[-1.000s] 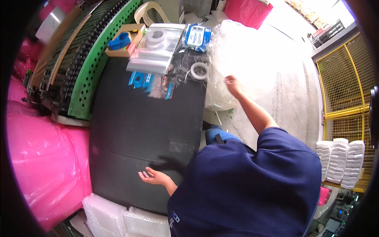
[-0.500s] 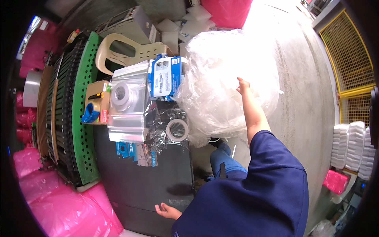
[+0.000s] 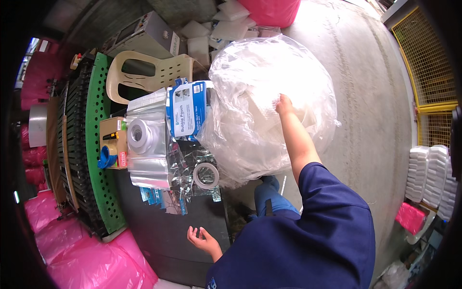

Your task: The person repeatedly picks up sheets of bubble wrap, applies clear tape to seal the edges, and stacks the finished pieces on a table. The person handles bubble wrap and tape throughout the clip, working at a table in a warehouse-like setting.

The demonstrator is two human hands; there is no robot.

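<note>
My right hand (image 3: pixel 285 104) reaches over a big clear plastic bag (image 3: pixel 231 139), its fingers closed at whitish, bubble-textured material inside the bag's top. Glare hides what exactly they pinch. Above the black table (image 3: pixel 163 245), my left hand (image 3: pixel 204 242) is open, palm up with fingers apart, holding nothing. Beyond it on the table lie a roll of grey tape (image 3: pixel 206 164), a stack of clear plastic sleeves (image 3: pixel 149 166) with white tape rolls (image 3: pixel 138 136) on top, and a blue-and-white printed pack (image 3: pixel 187 110).
A cardboard box (image 3: pixel 108 126) with a blue tape dispenser (image 3: pixel 107 157) sits by the sleeves. Behind stands a beige plastic chair (image 3: pixel 168 72). A green perforated conveyor frame (image 3: pixel 98 183) runs along the left, with pink wrapped bundles (image 3: pixel 106 260) near it. Yellow mesh fencing (image 3: pixel 428 62) stands right.
My right hand has moved slightly left into the bag's contents, and its fingers have closed. My left hand has risen from the near edge over the table. The view has shifted somewhat.
</note>
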